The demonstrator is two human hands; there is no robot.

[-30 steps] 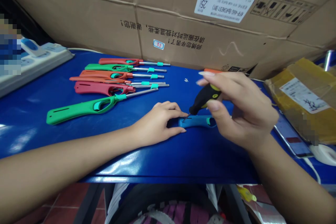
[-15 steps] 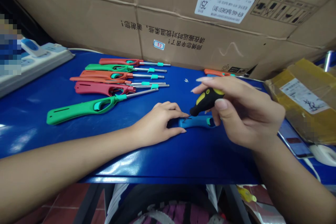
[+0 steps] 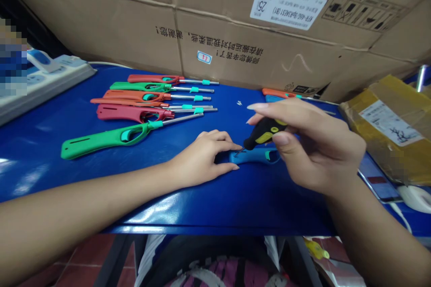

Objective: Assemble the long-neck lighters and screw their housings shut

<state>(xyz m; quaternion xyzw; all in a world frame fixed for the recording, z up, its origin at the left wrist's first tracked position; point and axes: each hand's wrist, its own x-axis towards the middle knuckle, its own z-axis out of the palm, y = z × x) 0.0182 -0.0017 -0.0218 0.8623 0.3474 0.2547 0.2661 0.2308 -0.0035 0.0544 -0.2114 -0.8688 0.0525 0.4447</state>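
A blue lighter (image 3: 253, 156) with a long body and a teal trigger lies on the blue table in front of me. My left hand (image 3: 208, 157) grips its rear end between thumb and fingers and holds it against the tabletop. In my right hand (image 3: 313, 143) is a black and yellow screwdriver (image 3: 264, 134), held by its handle and tilted. The screwdriver's thin shaft points down to the left, its tip at the rear part of the blue lighter. Part of the handle is hidden behind my fingers.
Left of my hands lie a green lighter (image 3: 101, 141) and several red, orange and green ones. An orange lighter (image 3: 278, 93) lies behind my right hand. A large cardboard box (image 3: 134, 22) walls off the back. A power strip (image 3: 67, 71) stands left, a phone (image 3: 379, 181) right.
My right fingers have turned the screwdriver's handle, so its yellow patches sit differently. The tip stays at the lighter, and my left hand has not visibly moved.
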